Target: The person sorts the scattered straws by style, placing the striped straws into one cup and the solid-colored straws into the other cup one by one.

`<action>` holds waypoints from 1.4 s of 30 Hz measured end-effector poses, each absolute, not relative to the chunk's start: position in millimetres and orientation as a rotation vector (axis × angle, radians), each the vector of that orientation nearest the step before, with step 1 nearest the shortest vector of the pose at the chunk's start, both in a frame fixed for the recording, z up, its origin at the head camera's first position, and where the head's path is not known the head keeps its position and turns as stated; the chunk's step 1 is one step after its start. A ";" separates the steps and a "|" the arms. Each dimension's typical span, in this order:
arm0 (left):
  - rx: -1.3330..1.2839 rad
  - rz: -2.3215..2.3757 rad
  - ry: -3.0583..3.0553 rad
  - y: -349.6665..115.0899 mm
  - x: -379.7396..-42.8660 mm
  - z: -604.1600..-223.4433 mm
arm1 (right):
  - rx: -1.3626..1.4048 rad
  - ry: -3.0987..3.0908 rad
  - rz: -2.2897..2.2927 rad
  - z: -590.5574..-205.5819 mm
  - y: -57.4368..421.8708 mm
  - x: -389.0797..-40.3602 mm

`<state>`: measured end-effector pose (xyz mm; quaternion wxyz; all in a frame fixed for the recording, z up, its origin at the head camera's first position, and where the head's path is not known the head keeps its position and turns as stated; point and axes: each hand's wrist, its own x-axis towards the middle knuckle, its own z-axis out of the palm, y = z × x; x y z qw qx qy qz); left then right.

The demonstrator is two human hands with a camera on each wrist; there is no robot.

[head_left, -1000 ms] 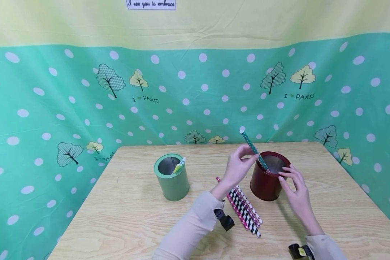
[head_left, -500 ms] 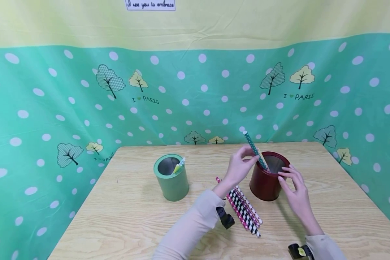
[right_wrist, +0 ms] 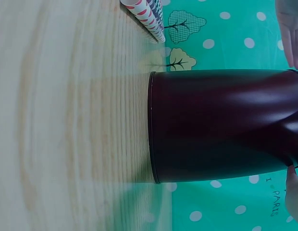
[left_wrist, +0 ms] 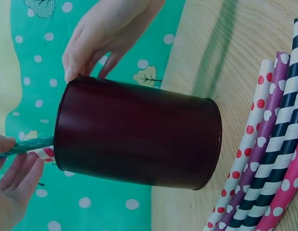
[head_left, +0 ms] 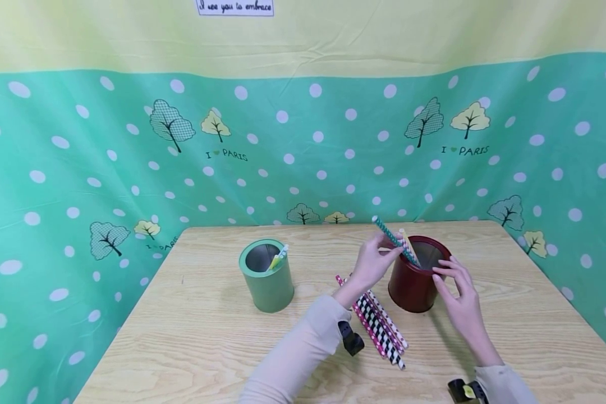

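While its lower part sits inside the mouth of the red canister (head_left: 414,289), the teal dotted straw (head_left: 386,231) leans out over the rim's left side, long axis slanting up and to the left. The left hand (head_left: 371,264) is the nearer of the 2, pinching this straw just outside the rim. Across the mouth, the right hand (head_left: 459,289) grips the rim at the right with bent fingers.

Farther out, a loose bundle of straws (head_left: 381,325) lies on the table (head_left: 207,336) near the canister, and the green canister (head_left: 270,289) stands well apart to the left.

Only the head view looks down into the mouth; the straw's bottom tip is hidden. The left wrist view shows a pink-and-white striped straw (left_wrist: 44,153) beside the teal one and 5 bundled straws; the right wrist view shows the base upright on the table, but no teal straw.
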<state>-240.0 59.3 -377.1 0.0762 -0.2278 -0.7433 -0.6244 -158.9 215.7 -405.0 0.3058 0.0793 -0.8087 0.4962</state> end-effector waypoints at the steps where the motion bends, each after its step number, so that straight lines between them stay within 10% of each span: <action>1: -0.689 -1.855 -2.241 59.2 -240.2 -377.8 | 0.210 -2.139 1.313 -405.3 216.0 -158.9; 42: -1.178 -1.350 -2.856 -13.1 -231.4 -423.9 | 0.227 -2.148 1.327 -444.7 241.0 -183.3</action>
